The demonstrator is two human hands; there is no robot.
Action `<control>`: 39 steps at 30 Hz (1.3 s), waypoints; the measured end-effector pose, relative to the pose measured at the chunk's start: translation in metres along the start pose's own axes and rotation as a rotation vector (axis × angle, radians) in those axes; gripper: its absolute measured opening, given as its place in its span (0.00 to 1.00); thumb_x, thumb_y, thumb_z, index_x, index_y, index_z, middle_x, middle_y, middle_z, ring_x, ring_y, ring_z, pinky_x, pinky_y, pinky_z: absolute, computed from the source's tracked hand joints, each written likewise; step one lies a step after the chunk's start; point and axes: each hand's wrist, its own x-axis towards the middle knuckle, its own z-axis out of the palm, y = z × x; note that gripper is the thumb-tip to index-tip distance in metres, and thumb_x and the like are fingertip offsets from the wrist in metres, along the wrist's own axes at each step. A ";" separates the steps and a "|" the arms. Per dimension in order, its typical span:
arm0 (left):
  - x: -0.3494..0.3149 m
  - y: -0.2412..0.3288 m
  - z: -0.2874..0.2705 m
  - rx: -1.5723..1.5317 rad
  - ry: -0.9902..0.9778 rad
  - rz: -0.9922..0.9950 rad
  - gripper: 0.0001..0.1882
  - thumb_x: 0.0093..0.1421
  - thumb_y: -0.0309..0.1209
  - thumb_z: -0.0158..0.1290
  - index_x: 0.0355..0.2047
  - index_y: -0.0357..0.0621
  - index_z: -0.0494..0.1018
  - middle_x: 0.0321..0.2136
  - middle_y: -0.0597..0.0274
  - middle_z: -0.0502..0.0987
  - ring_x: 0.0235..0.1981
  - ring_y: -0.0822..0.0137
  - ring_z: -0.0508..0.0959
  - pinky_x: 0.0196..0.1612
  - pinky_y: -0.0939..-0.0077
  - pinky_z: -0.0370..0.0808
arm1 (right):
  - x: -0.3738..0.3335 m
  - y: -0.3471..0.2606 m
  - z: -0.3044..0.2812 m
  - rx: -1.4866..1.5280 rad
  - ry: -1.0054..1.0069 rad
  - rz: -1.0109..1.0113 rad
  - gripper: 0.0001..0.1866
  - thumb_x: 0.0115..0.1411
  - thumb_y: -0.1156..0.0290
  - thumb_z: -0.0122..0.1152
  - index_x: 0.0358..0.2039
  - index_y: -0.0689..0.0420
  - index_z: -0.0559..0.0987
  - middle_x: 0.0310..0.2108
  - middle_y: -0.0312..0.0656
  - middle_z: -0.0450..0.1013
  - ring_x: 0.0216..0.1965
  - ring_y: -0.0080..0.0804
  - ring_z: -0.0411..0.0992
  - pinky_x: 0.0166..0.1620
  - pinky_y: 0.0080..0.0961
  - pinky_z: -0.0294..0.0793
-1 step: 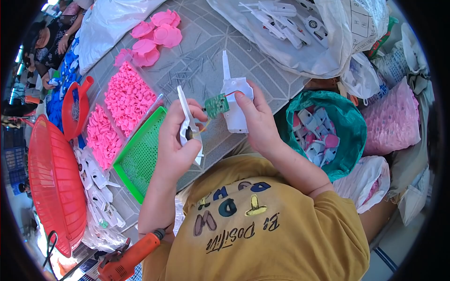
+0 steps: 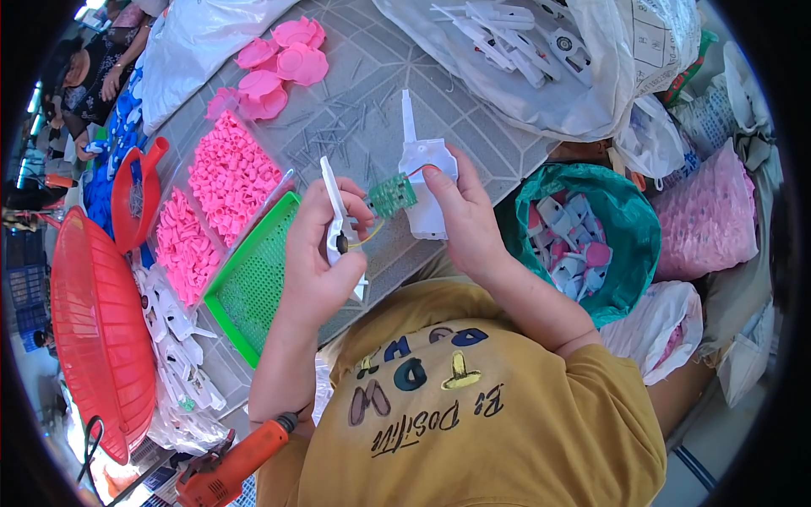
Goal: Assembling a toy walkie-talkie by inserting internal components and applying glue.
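My left hand grips one white plastic shell half on edge, with a small dark round part near its lower end. In my right hand is a second white shell half, its narrow stem pointing away from me, the thumb over its face. Between the two hangs a green circuit board, near my left fingertips; I cannot tell whether they touch it. A red wire runs from the board to under my right thumb. A yellow wire links it toward the left shell.
Screws lie scattered on the grey table beyond my hands. Left are a green basket, small pink parts and an orange power drill. A teal bag of white and pink pieces stands right; a clear bag holds white parts behind.
The circuit board has turned and shifted slightly to the right, and the yellow wire stretches out more. Both hands stay nearly in place.
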 end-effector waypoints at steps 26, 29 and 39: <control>0.010 0.022 0.023 1.098 0.146 0.595 0.30 0.41 0.21 0.63 0.48 0.41 0.70 0.32 0.56 0.76 0.35 0.56 0.76 0.39 0.61 0.69 | -0.019 -0.050 0.005 0.087 -0.130 0.081 0.27 0.68 0.67 0.55 0.64 0.59 0.61 0.50 0.44 0.73 0.49 0.35 0.76 0.48 0.37 0.80; 0.015 0.019 0.021 1.139 0.142 0.655 0.29 0.41 0.20 0.62 0.48 0.42 0.71 0.31 0.58 0.77 0.34 0.58 0.76 0.38 0.62 0.68 | -0.020 -0.056 0.003 0.134 -0.144 0.110 0.27 0.68 0.67 0.55 0.65 0.59 0.60 0.51 0.46 0.74 0.47 0.38 0.78 0.47 0.36 0.80; 0.016 0.017 0.018 0.854 0.222 0.641 0.24 0.43 0.20 0.62 0.44 0.43 0.73 0.28 0.63 0.80 0.32 0.64 0.78 0.38 0.68 0.71 | -0.014 -0.038 -0.001 -0.001 -0.148 0.049 0.28 0.65 0.74 0.54 0.65 0.58 0.61 0.51 0.44 0.73 0.47 0.35 0.76 0.49 0.30 0.76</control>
